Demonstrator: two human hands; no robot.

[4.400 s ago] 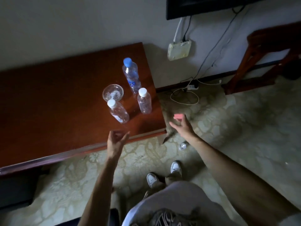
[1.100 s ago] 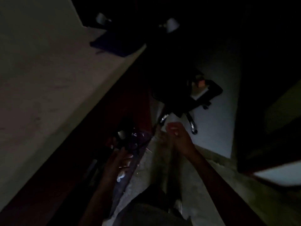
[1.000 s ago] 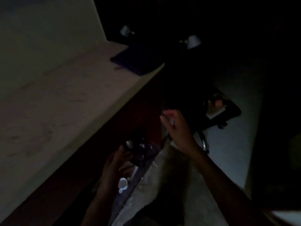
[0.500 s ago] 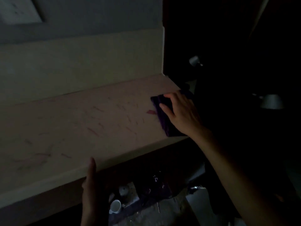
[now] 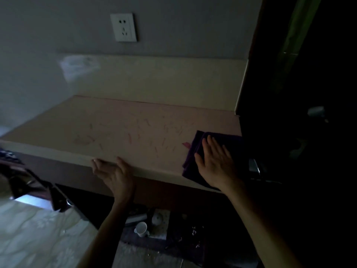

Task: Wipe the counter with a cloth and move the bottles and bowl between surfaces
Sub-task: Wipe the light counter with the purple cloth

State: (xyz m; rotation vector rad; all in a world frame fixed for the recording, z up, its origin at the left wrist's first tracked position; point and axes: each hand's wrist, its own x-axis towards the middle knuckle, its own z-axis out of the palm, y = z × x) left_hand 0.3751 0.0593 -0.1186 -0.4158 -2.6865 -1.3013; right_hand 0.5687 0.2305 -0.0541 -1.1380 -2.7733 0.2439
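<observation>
A pale counter (image 5: 135, 132) with faint reddish marks fills the middle of the dim head view. A folded dark purple cloth (image 5: 204, 144) lies at its right front corner. My right hand (image 5: 216, 163) rests flat on the cloth, fingers stretched out and together. My left hand (image 5: 114, 173) is at the counter's front edge, fingers spread and touching the rim, holding nothing. No bottles or bowl are in sight.
A wall socket (image 5: 124, 27) sits above the backsplash. A dark cabinet or doorway (image 5: 299, 93) borders the counter on the right. Below the counter stand a white cup (image 5: 141, 228) and other small items on a shelf. Patterned floor (image 5: 38, 235) shows at the lower left.
The view has swung up from the dark floor to the counter. My right hand stays on the purple cloth at the right corner, and my left hand has come up to the counter's front edge.
</observation>
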